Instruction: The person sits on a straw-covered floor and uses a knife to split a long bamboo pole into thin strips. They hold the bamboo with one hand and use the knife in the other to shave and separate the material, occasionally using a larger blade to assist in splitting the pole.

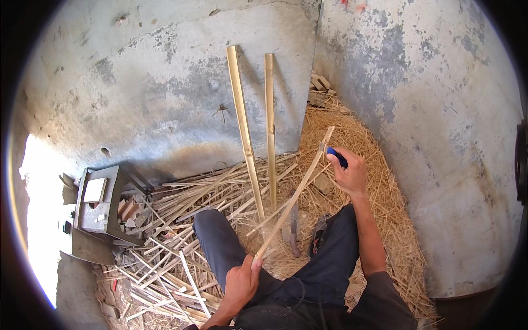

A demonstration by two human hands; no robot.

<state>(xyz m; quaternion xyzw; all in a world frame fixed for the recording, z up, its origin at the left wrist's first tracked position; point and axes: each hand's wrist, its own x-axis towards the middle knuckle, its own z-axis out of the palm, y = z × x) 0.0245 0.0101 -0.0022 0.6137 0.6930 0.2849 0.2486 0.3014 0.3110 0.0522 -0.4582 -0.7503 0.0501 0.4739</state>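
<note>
Left hand (242,280) grips the bamboo strip (294,195); right hand (347,171) holds its far end.

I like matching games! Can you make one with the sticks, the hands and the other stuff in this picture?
Things:
1. left hand
2. right hand
3. two long bamboo slats
4. grey stool

Places:
A. leaning upright against the wall
B. standing on the person's left, by the heap of split pieces
C. gripping the lower end of the thin bamboo strip
D. holding a blue-handled tool at the strip's upper end

Pairs: 1-C, 2-D, 3-A, 4-B
</note>
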